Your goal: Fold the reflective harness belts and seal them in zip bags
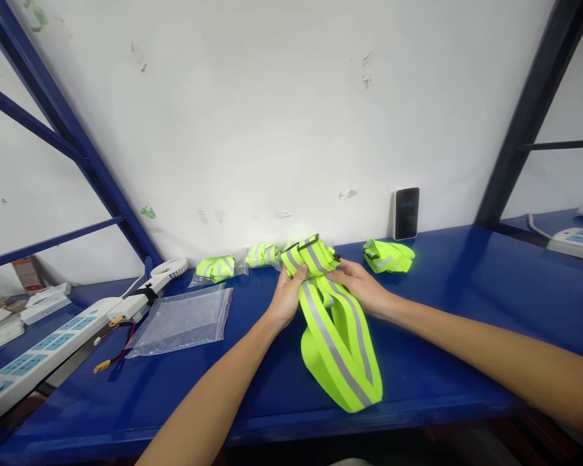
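Note:
A neon-yellow reflective strap [340, 343] with grey stripes is held over the blue table, its upper part gathered into a folded bundle and its lower part hanging in a long loop toward the front edge. My left hand [288, 294] grips the bundle from the left, thumb across the band. From the right, my right hand [362, 285] closes on the same bundle near a black buckle; some of its fingers are hidden behind the strap. Nearest on the right lies a folded yellow strap [388, 255] with a dark piece at its edge.
Bagged yellow straps [216, 267] sit along the wall. Clear plastic bags [184, 320] lie at left, beside a power strip [53, 346], a small white fan [170, 267] and cables with yellow connectors [109, 364]. A phone-like device [406, 213] leans against the wall.

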`<state>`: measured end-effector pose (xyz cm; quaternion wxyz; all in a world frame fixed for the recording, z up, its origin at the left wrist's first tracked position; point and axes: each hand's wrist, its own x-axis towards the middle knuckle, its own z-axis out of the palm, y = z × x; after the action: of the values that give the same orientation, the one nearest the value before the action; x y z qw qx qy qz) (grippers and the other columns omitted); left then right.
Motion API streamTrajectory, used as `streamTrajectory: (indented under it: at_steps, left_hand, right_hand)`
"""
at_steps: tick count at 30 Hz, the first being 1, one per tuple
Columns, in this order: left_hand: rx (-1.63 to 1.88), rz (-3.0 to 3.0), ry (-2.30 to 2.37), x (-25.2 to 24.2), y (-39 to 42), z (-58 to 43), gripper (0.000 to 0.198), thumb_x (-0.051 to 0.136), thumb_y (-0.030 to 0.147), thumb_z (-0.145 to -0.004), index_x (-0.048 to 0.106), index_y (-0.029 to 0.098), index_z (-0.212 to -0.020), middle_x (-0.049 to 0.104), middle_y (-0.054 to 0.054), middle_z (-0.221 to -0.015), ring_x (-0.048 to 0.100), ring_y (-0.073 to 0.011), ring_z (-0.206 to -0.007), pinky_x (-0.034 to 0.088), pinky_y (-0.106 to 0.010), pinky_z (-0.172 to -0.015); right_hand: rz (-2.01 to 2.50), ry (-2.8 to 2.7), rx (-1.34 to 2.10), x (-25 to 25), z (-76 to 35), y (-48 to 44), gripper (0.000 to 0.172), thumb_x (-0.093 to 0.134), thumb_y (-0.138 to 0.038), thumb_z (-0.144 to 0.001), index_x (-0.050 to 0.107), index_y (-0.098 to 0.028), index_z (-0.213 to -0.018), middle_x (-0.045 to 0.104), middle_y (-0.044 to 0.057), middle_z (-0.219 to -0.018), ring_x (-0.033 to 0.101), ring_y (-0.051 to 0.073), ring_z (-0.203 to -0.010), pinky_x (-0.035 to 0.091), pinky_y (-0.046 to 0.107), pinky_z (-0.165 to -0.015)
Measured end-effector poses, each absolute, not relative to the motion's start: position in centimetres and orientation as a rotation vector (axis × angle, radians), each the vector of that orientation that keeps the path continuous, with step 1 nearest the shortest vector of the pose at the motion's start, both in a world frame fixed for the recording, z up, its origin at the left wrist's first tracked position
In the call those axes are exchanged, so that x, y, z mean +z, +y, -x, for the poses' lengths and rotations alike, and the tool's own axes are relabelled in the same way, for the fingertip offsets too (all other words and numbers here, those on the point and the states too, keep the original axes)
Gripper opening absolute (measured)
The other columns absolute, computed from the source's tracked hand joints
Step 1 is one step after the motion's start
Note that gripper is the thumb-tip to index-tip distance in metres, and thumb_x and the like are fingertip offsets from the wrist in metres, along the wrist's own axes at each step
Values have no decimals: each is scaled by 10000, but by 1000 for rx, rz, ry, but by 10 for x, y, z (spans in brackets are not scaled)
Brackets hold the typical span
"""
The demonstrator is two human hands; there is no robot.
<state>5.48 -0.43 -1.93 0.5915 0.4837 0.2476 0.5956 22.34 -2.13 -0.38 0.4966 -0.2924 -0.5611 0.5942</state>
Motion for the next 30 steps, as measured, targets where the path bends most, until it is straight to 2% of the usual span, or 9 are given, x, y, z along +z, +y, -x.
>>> streamTrajectory:
  at_steps: [4,8,11,18,20,22,25,27,30]
  left_hand:
    - [1370,-1251,606,-25,1,-52,526,741,427,-779,557,211,-1223,657,-76,-1228,604,-257,-1153,454,-409,-1018]
    - [1402,-1289,648,-22,2,-50,557,737,446,-775,541,216,-1243,665,-71,-1190,629,-250,-1093,479,-406,-979]
    - [1376,-1306,652,-18,0,-48,577,747,458,-758,540,213,-1239,675,-67,-1146,639,-249,-1058,490,-406,-955]
    - [1289,-1275,606,-21,0,-48,433,709,425,-806,549,208,-1146,661,-70,-1174,635,-247,-1057,492,-411,-933]
    - [1297,-1354,632,-22,2,-47,427,706,428,-806,549,202,-1132,654,-74,-1178,623,-251,-1072,482,-406,-941]
    - [1342,-1497,681,-21,3,-44,416,696,424,-812,554,195,-1129,646,-75,-1180,600,-253,-1105,462,-389,-962]
    - [1391,-1701,749,-19,5,-40,356,643,399,-856,559,189,-1131,636,-76,-1168,578,-247,-1124,443,-365,-972]
    - [1396,-1781,774,-17,6,-37,331,608,380,-882,549,191,-1147,628,-75,-1164,574,-242,-1116,444,-354,-959]
    - [1352,-1899,776,-13,6,-33,346,578,360,-903,512,207,-1207,623,-66,-1147,580,-231,-1074,451,-342,-926]
  right_hand:
    - [802,-1356,1376,-1,-225,-22,390,747,-334,-760,665,-167,-1103,765,49,-864,698,191,-655,536,293,-612]
    - [791,-1469,1342,0,-226,-25,496,761,-370,-741,618,-166,-1170,763,44,-811,701,213,-623,535,306,-562]
    - [798,-1499,1316,0,-226,-25,499,762,-375,-736,607,-161,-1159,760,42,-791,701,216,-615,533,306,-549]
    - [836,-1517,1254,-1,-226,-23,456,760,-348,-733,593,-171,-1119,717,3,-696,674,203,-562,514,295,-501]
    - [823,-1545,1219,0,-226,-25,431,759,-312,-737,597,-175,-1112,730,14,-760,690,207,-628,544,311,-564]
    - [775,-1556,1242,3,-225,-27,420,768,-262,-727,599,-180,-1102,741,36,-895,708,220,-770,571,341,-701]
    - [704,-1477,1423,10,-224,-33,493,775,-191,-715,565,-207,-1160,715,51,-1078,691,228,-946,551,365,-856]
    - [687,-1362,1579,13,-224,-36,516,738,-175,-750,528,-241,-1217,696,48,-1137,685,218,-965,545,367,-868]
    - [656,-1224,1739,17,-227,-36,441,641,-204,-829,517,-263,-1247,694,51,-1139,694,206,-908,546,376,-855]
